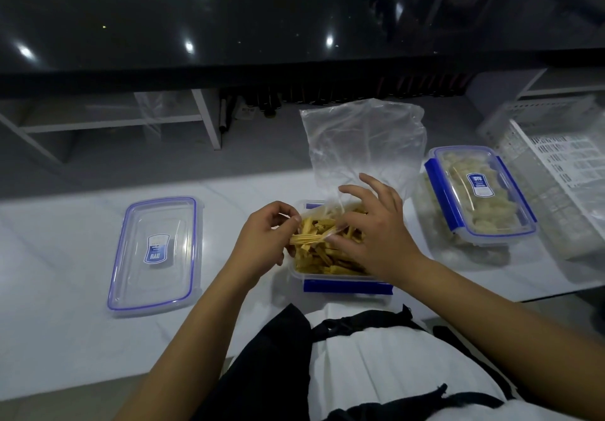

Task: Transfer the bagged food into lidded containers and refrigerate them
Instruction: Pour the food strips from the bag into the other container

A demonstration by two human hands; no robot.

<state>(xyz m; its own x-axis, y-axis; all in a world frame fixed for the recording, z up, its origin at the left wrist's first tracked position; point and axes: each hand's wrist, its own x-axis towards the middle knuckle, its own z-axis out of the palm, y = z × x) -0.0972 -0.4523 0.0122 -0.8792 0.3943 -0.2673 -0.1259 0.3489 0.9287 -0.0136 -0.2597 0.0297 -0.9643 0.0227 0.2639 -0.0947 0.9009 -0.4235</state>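
I am emptying the clear bag (363,145) into the open container (330,257) at mid-surface, left hand (265,240) pinching a yellow strip (307,240), right hand (373,234) pinching the bag's mouth, which is best kept low over the rim.

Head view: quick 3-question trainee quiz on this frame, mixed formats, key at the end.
1. True or false: the open container holding yellow strips has its lid on.
2. Where is the loose lid? A) left of the open container B) on the closed container C) in the white basket
3. What does the right hand hold?

Key: 1 false; 2 A; 3 the clear plastic bag; the left hand pinches its edge too.
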